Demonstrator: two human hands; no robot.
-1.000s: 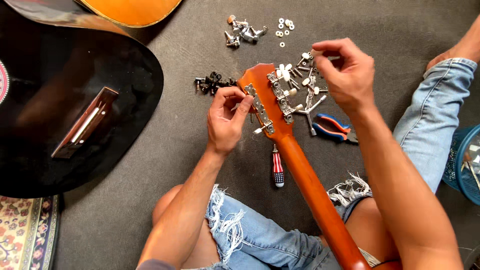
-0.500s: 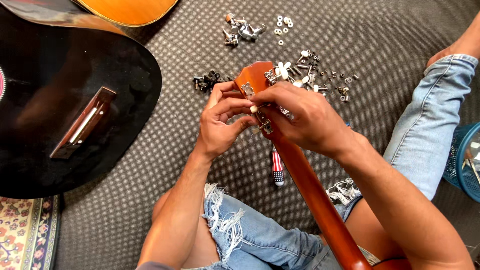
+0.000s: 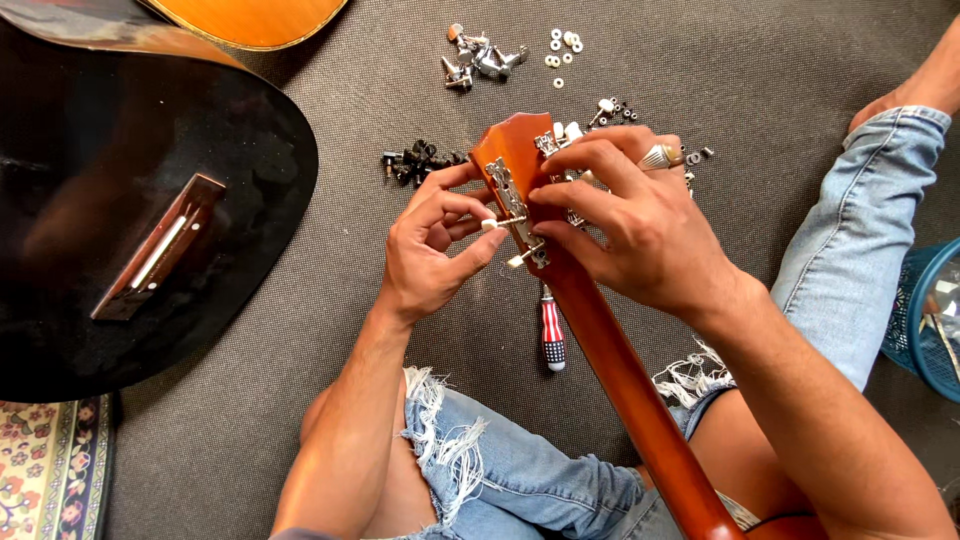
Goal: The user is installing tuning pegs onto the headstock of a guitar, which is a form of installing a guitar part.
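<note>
A black guitar body lies at the floor's left edge. The neck rests across the lap, steadying the headstock. Right hand clamps the headstock; left hand pinches a tuner peg. Screwdriver lies beneath.

black guitar body, striped screwdriver, white washers, blue basket, patterned rug.

I have one head camera, looking steeply down, close over my hands and the grey carpet.
</note>
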